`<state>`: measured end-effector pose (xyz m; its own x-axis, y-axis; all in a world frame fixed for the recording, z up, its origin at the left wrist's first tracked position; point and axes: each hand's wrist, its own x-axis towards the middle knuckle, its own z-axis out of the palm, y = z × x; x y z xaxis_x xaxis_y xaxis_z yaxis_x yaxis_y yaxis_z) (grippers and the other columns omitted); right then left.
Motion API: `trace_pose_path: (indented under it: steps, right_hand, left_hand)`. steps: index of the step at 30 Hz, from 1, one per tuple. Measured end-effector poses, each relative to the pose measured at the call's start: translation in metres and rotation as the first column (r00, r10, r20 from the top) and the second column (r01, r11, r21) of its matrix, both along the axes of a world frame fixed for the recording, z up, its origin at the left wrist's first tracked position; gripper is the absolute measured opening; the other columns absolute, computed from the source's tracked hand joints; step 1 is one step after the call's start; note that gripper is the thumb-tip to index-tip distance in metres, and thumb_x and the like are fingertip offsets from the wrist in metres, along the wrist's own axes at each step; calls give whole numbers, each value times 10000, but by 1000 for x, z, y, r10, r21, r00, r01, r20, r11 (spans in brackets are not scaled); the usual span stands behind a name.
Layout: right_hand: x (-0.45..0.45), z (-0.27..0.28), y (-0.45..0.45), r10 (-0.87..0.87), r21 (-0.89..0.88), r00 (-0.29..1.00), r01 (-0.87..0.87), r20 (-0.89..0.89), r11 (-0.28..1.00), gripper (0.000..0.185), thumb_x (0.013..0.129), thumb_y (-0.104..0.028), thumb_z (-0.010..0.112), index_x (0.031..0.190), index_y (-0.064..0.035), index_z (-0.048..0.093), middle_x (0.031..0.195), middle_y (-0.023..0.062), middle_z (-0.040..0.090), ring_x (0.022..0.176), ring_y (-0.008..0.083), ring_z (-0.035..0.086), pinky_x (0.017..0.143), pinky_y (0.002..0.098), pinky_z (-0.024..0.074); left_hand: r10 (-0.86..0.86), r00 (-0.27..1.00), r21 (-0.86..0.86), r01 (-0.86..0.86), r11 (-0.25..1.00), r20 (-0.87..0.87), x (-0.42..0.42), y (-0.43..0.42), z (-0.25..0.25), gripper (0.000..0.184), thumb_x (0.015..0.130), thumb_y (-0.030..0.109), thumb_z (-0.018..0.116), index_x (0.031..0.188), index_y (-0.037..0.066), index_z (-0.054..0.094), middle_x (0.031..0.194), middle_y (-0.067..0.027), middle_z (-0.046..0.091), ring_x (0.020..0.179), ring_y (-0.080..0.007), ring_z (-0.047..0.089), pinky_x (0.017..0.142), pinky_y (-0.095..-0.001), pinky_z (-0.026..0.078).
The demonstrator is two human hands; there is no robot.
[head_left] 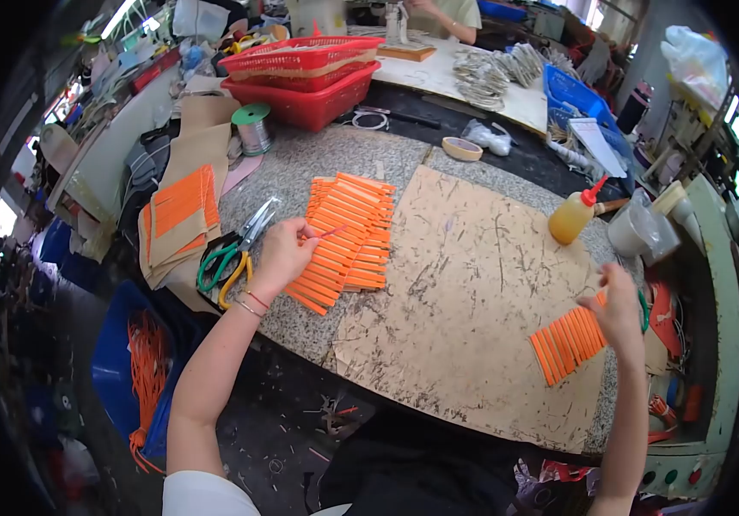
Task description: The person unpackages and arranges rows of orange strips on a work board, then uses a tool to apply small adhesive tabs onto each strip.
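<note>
A black garment lies nearest; on the table, we see the left hand pinching a thin red piece over orange strips; whether the right hand, at a smaller orange row, grips it, we cannot tell.

I see bright orange strips, a speckled grey tabletop, a brown board streaked dark and red baskets.

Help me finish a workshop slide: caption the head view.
Left hand at a pile of orange strips, right hand at a smaller orange-strip row on a scuffed brown sheet.
</note>
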<state>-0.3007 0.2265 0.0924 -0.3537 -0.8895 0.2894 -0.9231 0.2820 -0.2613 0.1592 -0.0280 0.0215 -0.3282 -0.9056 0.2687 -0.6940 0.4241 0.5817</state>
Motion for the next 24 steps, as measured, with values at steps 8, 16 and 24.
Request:
trace_pose_path:
  steps: [8, 16, 24]
  right_hand:
    - [244, -57, -44, 566, -192, 515, -607, 644, 771, 446, 818, -143, 762, 1184, -3, 550, 1057, 186, 625, 931, 316, 629, 838, 404, 513]
    - [240, -96, -94, 210, -163, 275, -185, 938, 969, 604, 890, -213, 729, 1346, 77, 460, 1098, 91, 583, 805, 122, 558, 735, 295, 505]
    - [201, -58, -88, 139, -134, 28, -133, 990, 982, 477, 975, -392, 609, 1250, -3, 594, 1063, 36, 626, 921, 104, 538, 776, 252, 437]
  left_hand:
    - [3, 982, -333, 61, 941, 189, -9, 17, 10, 109, 780, 66, 704, 784, -17, 633, 772, -179, 632, 731, -381, 629, 692, -444, 520]
    - [-101, 965, 204, 152, 967, -242, -32, 33, 34, 131, 842, 108, 709, 867, -14, 669, 841, -80, 681, 799, -144, 652, 733, -314, 525]
    - [-299, 889, 124, 359, 925, -346, -92, 39, 69, 123, 887, 113, 694, 888, -8, 671, 892, -44, 690, 820, -89, 616, 781, -281, 505]
